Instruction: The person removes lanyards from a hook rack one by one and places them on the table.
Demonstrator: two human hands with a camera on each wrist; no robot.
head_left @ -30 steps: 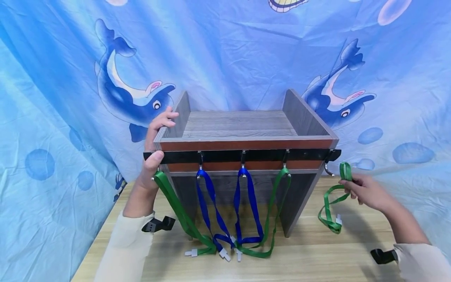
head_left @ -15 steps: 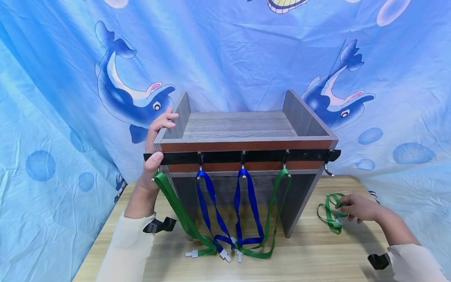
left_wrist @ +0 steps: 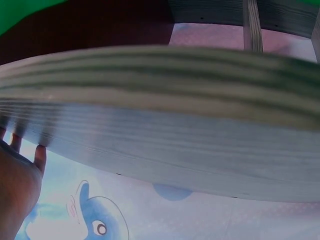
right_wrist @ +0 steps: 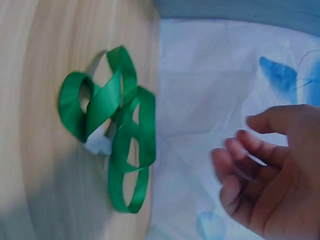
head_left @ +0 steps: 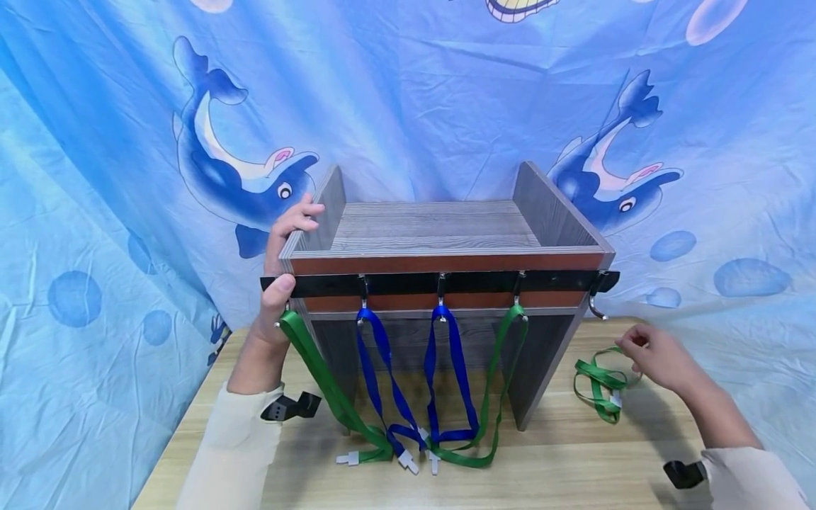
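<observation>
Green lanyard | looped, long axis unclear | right hand released | left hand gripping rack

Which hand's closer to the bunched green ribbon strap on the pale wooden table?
Right. The right hand, empty, hovers beside the bunched green ribbon strap; the left hand grips the opposite side of the grey wood-grained shelf.

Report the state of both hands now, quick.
Left hand: closed, holding the shelf by its left side.
Right hand: open, fingers loosely bent, holding nothing; apart from the loose green lanyard.
</observation>
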